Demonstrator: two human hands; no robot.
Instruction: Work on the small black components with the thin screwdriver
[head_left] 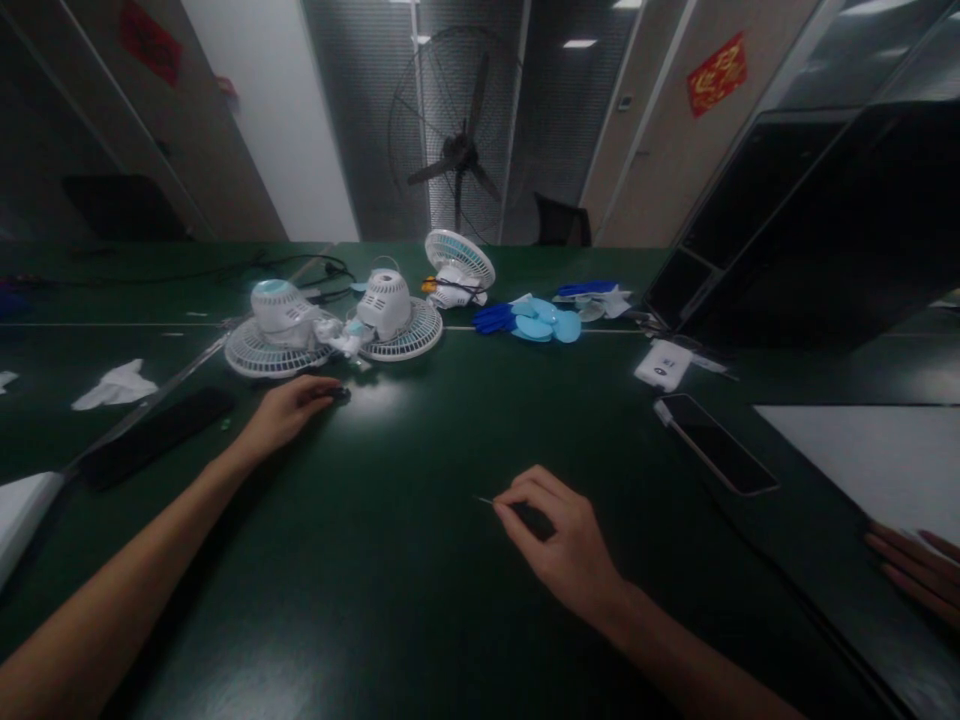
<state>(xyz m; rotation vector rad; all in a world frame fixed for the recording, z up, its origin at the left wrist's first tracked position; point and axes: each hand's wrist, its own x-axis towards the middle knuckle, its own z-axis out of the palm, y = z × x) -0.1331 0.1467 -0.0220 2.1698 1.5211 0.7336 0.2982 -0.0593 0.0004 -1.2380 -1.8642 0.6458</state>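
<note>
Thin metal piece (485, 499) pinched in right hand (562, 545), tip toward 9 o'clock; narrow hold could let it twist or drop, hard to spot on dark tabletop (405, 600). At 10 o'clock, small dark part (342, 394) in fingertips of left hand (281, 415); drift toward 12 could bump white fan (279, 320).

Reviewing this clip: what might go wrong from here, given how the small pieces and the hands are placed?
The right hand has only a fingertip grip on the thin piece; it could slip and be hard to spot on the dark green table.

The left hand is at a small dark piece near the left fan's grille, so a careless move might bump the fan.
</note>
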